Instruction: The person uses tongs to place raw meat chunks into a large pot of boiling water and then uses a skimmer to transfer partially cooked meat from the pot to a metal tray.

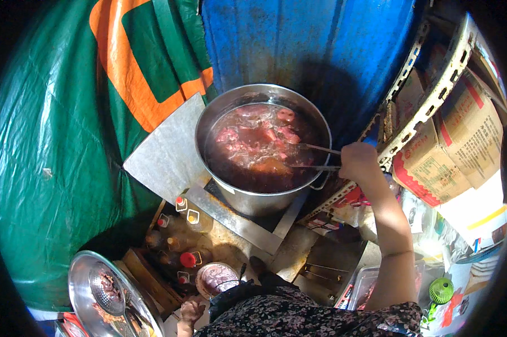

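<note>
A large stainless steel stockpot (253, 203) stands before me, holding dark reddish-brown liquid and several pieces of pink-red meat (288, 134). My right hand (358, 162) is closed around metal tongs (320, 167) beyond the pot's right rim. The two arms of the tongs are spread and reach over the rim, with their ends at the meat and liquid; whether they grip a piece cannot be told. Low at the left, my left hand (192, 310) hangs with its fingers curled and nothing visible in it. Close by is a round tub (218, 279) with pinkish, cloudy contents.
A wide metal basin (78, 274) holds a perforated ladle (108, 295) and scraps. Several capped bottles (200, 220) crowd the floor. A perforated metal rack (434, 103) with cardboard boxes (434, 164) flanks my right arm. Green tarpaulin (51, 168) hangs left; a plastic container (363, 282) sits lower right.
</note>
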{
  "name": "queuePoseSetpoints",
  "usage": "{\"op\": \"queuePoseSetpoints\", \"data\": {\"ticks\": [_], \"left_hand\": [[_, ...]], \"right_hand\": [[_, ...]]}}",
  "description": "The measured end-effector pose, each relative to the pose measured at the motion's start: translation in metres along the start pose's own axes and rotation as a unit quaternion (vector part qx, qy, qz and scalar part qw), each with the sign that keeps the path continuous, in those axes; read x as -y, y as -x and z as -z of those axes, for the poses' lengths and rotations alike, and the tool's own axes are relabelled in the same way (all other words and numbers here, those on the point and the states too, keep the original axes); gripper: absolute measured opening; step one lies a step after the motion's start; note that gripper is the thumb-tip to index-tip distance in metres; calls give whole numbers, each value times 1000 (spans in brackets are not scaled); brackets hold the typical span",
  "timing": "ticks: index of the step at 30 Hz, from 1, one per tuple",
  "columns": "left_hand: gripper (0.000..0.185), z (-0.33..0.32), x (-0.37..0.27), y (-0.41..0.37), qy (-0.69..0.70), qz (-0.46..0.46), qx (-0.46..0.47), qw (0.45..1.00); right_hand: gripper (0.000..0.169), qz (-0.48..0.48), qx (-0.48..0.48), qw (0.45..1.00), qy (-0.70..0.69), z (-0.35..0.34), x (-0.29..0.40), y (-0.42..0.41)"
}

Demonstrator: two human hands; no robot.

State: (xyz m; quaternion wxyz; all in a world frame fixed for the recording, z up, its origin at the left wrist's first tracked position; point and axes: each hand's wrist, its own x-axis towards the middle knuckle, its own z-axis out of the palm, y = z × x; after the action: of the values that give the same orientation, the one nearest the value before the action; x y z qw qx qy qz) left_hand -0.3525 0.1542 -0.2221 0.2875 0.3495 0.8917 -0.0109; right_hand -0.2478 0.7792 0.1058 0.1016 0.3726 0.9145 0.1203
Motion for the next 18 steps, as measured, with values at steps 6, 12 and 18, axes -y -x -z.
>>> {"op": "queuePoseSetpoints", "data": {"ticks": [6, 12, 18], "left_hand": [[32, 13, 4, -13, 76, -116, -88, 986], [35, -18, 38, -1, -3, -34, -69, 997], [35, 5, 6, 26, 69, -14, -74, 995]], "right_hand": [[20, -15, 26, 998, -49, -77, 47, -53], [19, -8, 37, 998, -40, -83, 53, -53], [20, -12, 1, 999, -33, -63, 20, -31]]}}
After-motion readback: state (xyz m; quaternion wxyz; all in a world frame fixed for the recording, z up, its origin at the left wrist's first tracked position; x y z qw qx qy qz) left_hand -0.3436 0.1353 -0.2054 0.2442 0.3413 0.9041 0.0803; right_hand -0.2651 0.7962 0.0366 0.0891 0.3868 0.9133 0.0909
